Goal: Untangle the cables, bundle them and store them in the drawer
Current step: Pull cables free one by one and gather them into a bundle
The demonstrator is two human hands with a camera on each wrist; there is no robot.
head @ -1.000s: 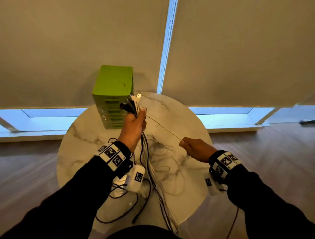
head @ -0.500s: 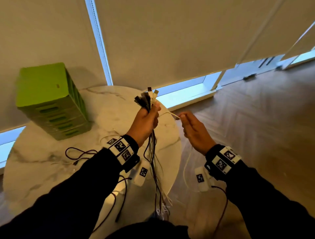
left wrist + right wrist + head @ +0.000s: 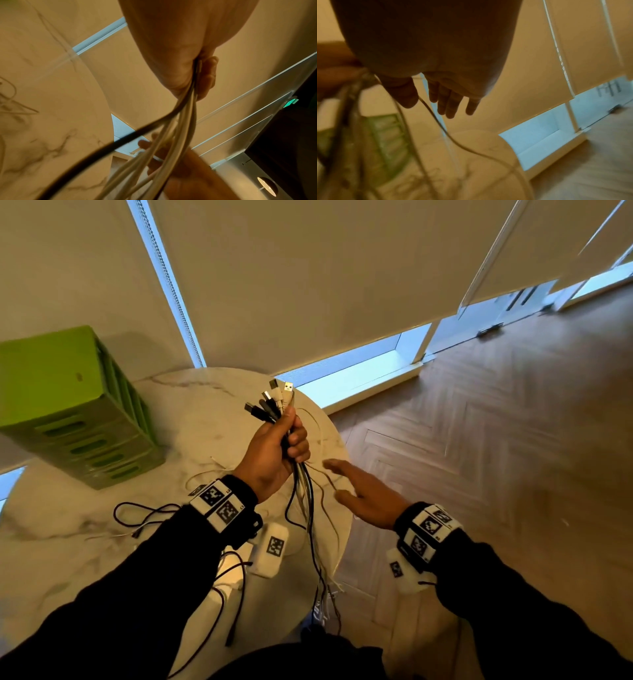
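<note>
Far left on the desk (image 3: pixel 102 542): green drawer unit (image 3: pixel 68 405). Centre: left hand (image 3: pixel 274 450) fisted round the cables (image 3: pixel 308 508), plugs fanned above the thumb, strands hanging below past the desk edge. Just right of those strands: right hand (image 3: pixel 363 494), fingers straight and spread, gripping nothing.

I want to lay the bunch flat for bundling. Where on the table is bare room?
Bare marble lies between the green drawer unit and the left hand gripping the cables. The near table edge is crowded with loose black and white leads.
</note>
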